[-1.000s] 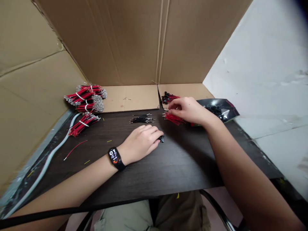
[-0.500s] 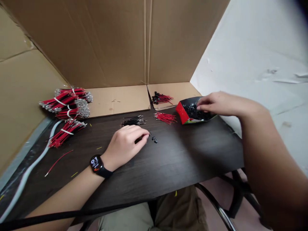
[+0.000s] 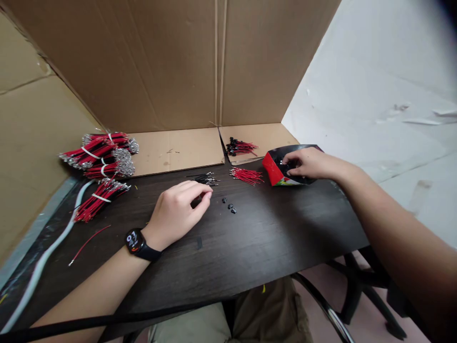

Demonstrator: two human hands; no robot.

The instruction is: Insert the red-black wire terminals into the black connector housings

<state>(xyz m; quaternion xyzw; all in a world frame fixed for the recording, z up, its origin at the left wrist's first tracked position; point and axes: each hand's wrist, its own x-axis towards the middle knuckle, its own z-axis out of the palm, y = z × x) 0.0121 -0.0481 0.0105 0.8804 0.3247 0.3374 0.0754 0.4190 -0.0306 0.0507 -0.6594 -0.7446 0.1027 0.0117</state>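
My left hand [image 3: 176, 209] rests on the dark table [image 3: 267, 238] with its fingers loosely curled; the fingertips touch the near edge of a small bunch of black wires [image 3: 205, 178]. I see nothing held in it. Three small black connectors [image 3: 230, 206] lie just right of it. My right hand [image 3: 307, 164] reaches into the mouth of a red and black bag [image 3: 273, 170]; its fingertips are among the black pieces inside and hidden. A loose pile of short red wires [image 3: 246, 175] lies between bag and black wires.
Tied bundles of red wires [image 3: 100, 155] lie at the left, a single red wire [image 3: 89, 240] nearer me. Finished red-and-black pieces [image 3: 240, 146] sit on a cardboard flap [image 3: 174, 150]. Cardboard walls stand behind and left. A white cable [image 3: 46, 257] runs along the left edge.
My right hand left the red wire pile and went right into the bag. My left hand let go of the black connectors and shifted toward the black wires. The view swung right.
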